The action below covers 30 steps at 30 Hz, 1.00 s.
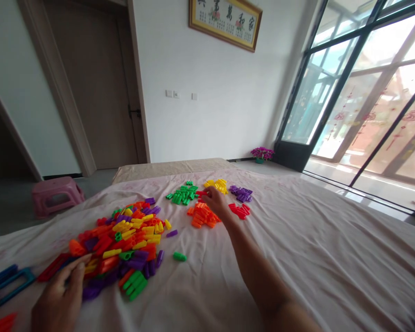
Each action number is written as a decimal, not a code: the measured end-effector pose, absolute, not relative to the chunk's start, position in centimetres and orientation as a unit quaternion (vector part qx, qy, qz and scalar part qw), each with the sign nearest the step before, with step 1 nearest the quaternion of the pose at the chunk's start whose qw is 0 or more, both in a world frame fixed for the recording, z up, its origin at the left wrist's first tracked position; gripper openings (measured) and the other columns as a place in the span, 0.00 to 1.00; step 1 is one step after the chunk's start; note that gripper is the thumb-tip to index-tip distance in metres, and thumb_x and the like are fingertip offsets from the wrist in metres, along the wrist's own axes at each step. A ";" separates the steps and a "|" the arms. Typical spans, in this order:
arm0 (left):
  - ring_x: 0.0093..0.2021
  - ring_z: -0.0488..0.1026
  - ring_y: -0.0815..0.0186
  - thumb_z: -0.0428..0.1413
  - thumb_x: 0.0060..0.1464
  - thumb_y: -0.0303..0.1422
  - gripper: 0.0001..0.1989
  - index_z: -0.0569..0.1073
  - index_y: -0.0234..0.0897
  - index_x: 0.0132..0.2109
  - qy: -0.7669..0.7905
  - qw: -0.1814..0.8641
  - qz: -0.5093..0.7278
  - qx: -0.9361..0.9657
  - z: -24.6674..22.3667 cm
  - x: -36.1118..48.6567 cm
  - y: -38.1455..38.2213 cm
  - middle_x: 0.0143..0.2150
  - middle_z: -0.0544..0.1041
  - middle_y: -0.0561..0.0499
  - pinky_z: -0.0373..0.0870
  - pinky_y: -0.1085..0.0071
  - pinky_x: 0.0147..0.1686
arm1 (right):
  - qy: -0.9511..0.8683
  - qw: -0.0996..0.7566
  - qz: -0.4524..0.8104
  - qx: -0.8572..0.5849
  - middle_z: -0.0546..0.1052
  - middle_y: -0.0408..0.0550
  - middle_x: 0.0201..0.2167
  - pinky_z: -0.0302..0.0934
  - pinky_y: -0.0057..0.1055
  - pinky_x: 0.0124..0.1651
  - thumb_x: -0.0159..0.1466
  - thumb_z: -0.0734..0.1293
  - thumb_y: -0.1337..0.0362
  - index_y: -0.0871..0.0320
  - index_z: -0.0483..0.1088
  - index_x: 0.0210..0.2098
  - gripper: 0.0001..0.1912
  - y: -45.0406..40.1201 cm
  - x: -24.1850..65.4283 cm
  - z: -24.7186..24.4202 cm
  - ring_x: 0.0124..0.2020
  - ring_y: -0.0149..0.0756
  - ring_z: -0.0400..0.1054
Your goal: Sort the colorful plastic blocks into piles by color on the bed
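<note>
A large mixed pile of plastic pieces (pixel 134 230) in red, orange, yellow, green and purple lies left of centre on the cloth. My left hand (pixel 62 290) is at its lower left edge, fingers curled by the pieces; whatever it may grip is unclear. My right hand (pixel 212 197) reaches forward with its fingers closed on a red piece (pixel 201 194). Around it lie single-colour heaps: green pieces (pixel 182 193) to the left, orange pieces (pixel 203 216) nearer, yellow pieces (pixel 217 185) behind, purple pieces (pixel 241 193) and red pieces (pixel 240 211) to the right.
A lone green piece (pixel 180 256) lies right of the mixed pile. Blue frames (pixel 17 282) and red parts are at the far left. Beyond the cloth-covered surface (pixel 314 240) stand a pink stool (pixel 57 196) and a potted flower (pixel 262 154).
</note>
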<state>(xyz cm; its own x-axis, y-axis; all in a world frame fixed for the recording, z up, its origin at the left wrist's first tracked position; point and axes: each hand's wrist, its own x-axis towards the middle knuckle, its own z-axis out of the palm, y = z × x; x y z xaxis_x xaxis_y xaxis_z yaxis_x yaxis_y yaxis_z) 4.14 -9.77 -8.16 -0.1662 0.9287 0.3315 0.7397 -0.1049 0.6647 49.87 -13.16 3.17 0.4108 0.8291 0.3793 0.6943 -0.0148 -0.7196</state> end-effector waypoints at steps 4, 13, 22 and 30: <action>0.44 0.81 0.46 0.45 0.63 0.55 0.27 0.81 0.48 0.52 0.678 0.196 0.381 0.597 -8.1 4.5 -9.7 0.52 0.85 0.46 0.76 0.48 0.47 | -0.421 0.391 0.009 -0.819 0.81 0.48 0.35 0.60 0.28 0.37 0.63 0.68 0.67 0.59 0.78 0.44 0.11 -15.3 56.3 0.4 0.36 0.37 0.74; 0.46 0.80 0.47 0.46 0.62 0.55 0.25 0.80 0.50 0.51 0.677 0.216 0.395 0.581 -7.7 4.8 -10.2 0.52 0.84 0.48 0.75 0.47 0.50 | -0.325 0.341 -0.065 -0.880 0.81 0.55 0.50 0.65 0.36 0.48 0.68 0.64 0.57 0.56 0.79 0.53 0.19 -17.5 61.4 -1.9 0.50 0.47 0.76; 0.57 0.76 0.46 0.48 0.61 0.47 0.25 0.81 0.37 0.51 0.618 0.165 0.441 0.629 -8.1 4.8 -9.7 0.55 0.82 0.39 0.70 0.49 0.60 | -0.468 0.568 -0.050 -0.675 0.83 0.52 0.41 0.69 0.35 0.44 0.65 0.64 0.59 0.58 0.80 0.45 0.16 -14.6 55.0 -0.9 0.36 0.41 0.75; 0.58 0.76 0.48 0.49 0.60 0.45 0.25 0.81 0.36 0.53 0.631 0.175 0.421 0.628 -8.2 4.8 -9.9 0.55 0.82 0.39 0.70 0.52 0.62 | -0.756 0.402 0.111 -0.505 0.81 0.46 0.35 0.64 0.26 0.36 0.66 0.67 0.69 0.55 0.81 0.41 0.10 -16.0 40.6 -1.5 0.33 0.31 0.73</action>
